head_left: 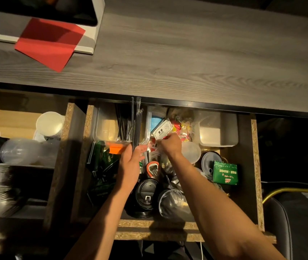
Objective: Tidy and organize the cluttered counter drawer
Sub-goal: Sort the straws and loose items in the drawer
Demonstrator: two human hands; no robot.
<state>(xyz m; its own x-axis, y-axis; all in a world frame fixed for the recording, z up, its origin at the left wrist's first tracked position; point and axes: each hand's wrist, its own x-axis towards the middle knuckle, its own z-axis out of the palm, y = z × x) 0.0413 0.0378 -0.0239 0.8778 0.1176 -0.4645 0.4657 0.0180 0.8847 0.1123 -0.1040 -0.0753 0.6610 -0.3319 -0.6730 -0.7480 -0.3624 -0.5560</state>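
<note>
Two hands work inside the open drawer [254, 166] below the grey counter [186, 53]. The left hand [130, 164] grips a bundle of long wrapped straws [136, 126], standing upright; their count is hard to make out. The right hand [170, 144] pinches clear wrapping beside one 9.9 price tag [161, 131]. One green box [225, 172], one black lid [146, 197] and one clear cup [172, 205] lie among half-hidden clutter.

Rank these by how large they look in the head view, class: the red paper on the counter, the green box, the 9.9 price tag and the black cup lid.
1. red paper
2. black cup lid
3. green box, close to the lid, so those two are unsure
4. 9.9 price tag

The paper lies farther from the camera, yet looks largest.
</note>
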